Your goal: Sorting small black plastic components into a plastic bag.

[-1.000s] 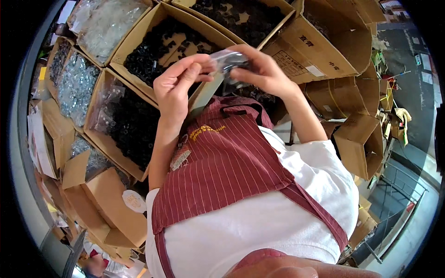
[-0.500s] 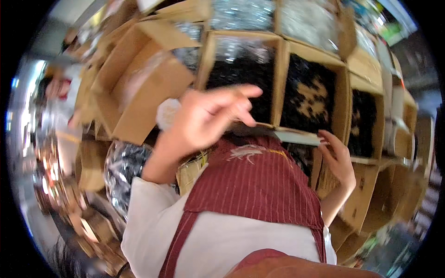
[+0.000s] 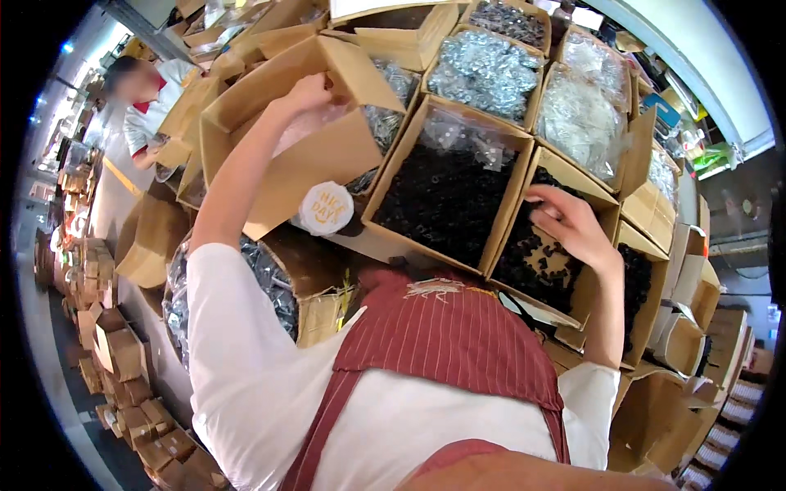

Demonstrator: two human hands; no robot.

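Observation:
My left hand (image 3: 309, 92) reaches deep into a large open cardboard box (image 3: 315, 176) at the left. Its fingers are curled near the far inner wall, beside pinkish-white clear plastic (image 3: 304, 131); whatever they hold is hidden. Over a carton (image 3: 611, 209) thinly filled with small black pieces (image 3: 524, 266) hangs my right hand (image 3: 571, 222), its fingers half bent and apart, and I see nothing between them. Brown carton floor shows among those pieces. To its left stands a fuller carton (image 3: 491, 214) of black pieces (image 3: 438, 200), with clear plastic bags at its far end.
A round white lid (image 3: 325, 208) sits just below the large box. Cartons of clear plastic parts (image 3: 485, 72) and clear bags (image 3: 577, 121) stand farther back. Silvery bagged goods (image 3: 237, 278) lie at my left elbow. Another person (image 3: 151, 106) stands at the far left.
My left hand has gone from in front of my apron up into the large box. My right hand has moved from the carton's near edge to over the black pieces. The view has shifted.

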